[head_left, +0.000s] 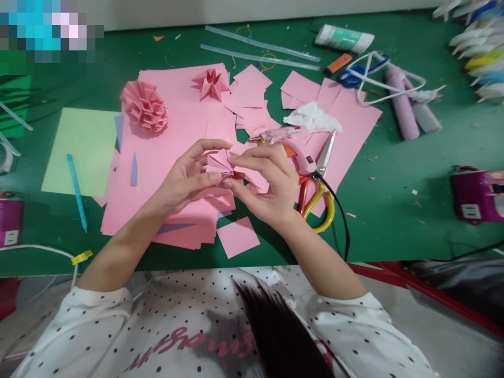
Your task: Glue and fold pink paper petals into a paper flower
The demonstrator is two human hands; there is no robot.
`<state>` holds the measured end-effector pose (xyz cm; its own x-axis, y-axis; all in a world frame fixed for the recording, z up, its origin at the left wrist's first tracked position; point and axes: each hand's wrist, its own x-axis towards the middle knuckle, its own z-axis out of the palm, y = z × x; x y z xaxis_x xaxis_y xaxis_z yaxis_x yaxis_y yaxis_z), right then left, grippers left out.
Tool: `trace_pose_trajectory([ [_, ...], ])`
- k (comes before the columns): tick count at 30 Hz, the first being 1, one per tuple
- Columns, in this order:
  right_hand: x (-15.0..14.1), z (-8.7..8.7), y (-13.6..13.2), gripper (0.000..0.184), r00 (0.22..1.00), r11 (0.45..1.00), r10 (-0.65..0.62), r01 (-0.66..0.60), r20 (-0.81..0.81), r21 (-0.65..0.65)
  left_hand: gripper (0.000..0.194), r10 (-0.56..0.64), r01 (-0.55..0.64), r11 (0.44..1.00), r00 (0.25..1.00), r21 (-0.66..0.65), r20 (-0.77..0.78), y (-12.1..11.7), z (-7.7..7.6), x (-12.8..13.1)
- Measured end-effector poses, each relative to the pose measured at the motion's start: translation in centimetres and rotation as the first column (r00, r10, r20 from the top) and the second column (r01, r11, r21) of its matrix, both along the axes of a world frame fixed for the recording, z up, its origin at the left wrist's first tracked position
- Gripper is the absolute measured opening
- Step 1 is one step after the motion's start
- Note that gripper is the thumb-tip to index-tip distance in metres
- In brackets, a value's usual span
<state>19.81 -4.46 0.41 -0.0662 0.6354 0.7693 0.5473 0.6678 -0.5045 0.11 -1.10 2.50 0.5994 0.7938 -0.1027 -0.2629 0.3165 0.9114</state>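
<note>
Between my two hands is a small folded pink paper piece (219,161) with fan-like pleats. My left hand (189,176) pinches its left side, thumb in front and fingers behind. From the right, my right hand (268,176) grips its edge between thumb and fingertips. Under my hands lies a stack of pink paper sheets (185,105). On that stack sit a rounded pink folded-paper ball (145,106) and a pointed pink paper star (212,84). A loose pink paper square (238,237) lies near the table's front edge.
Right of my hands are a pink glue gun (301,155) with a black cord and red-and-yellow scissors (325,205). Beyond them are white tissue (313,118) and cut pink pieces (250,92). Clear glue sticks (260,56) lie behind. A blue pen (76,191) rests at left.
</note>
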Motion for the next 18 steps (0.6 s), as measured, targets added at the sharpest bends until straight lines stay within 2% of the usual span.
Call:
trace_pose_trajectory([
  [7, 0.28, 0.31, -0.13, 0.024, 1.0, 0.996, 0.019, -0.018, 0.008, -0.084, 0.047, -0.01, 0.012, 0.998, 0.999, -0.055, 0.037, -0.06, 0.25, -0.03],
  [12, 0.3, 0.54, 0.03, 0.018, 0.999, 0.998, 0.03, -0.033, -0.043, -0.058, 0.061, -0.026, 0.03, 0.994, 0.999, -0.107, 0.039, 0.06, 0.42, -0.28],
  [18, 0.17, 0.32, 0.14, 0.016, 0.999, 1.0, -0.004, 0.004, -0.042, -0.018, 0.057, -0.017, 0.028, 0.992, 0.996, -0.127, 0.084, 0.31, 0.1, -0.33],
])
